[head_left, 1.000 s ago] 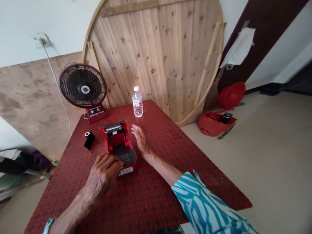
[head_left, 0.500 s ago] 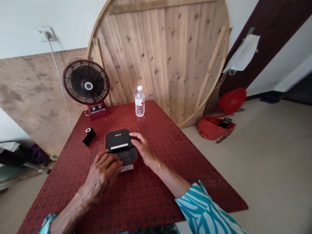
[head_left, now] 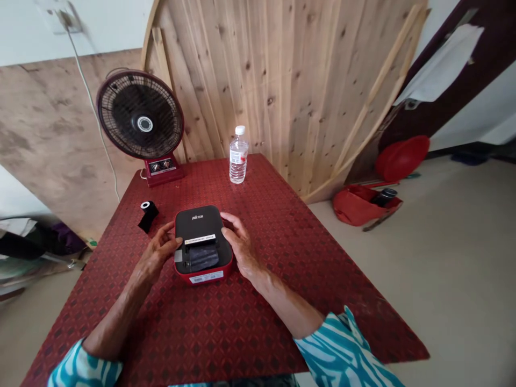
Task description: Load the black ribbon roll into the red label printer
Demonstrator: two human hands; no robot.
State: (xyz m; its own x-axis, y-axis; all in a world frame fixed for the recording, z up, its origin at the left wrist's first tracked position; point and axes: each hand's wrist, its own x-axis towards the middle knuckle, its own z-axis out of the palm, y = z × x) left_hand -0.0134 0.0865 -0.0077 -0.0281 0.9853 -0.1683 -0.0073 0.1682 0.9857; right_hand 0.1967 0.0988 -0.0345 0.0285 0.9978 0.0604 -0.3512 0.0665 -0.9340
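Observation:
A small red printer with a black lid (head_left: 202, 243) sits closed in the middle of the red patterned table (head_left: 226, 328). My left hand (head_left: 158, 252) rests against its left side, fingers curled onto the lid's edge. On the right side my right hand (head_left: 239, 244) presses, thumb and fingers touching the lid. Both hands clasp the printer between them. A black roll with a white core (head_left: 147, 214) lies on the table to the printer's left.
A dark table fan on a red base (head_left: 143, 122) stands at the table's back left, its cord running up the wall. A clear water bottle (head_left: 238, 155) stands at the back edge. A big round wooden tabletop (head_left: 282, 80) leans behind. Red basins (head_left: 365, 204) lie on the floor right.
The printer's lid, open a second ago, has come down shut. My left hand has moved from the front of the printer to its left side; my right hand has settled on the right side.

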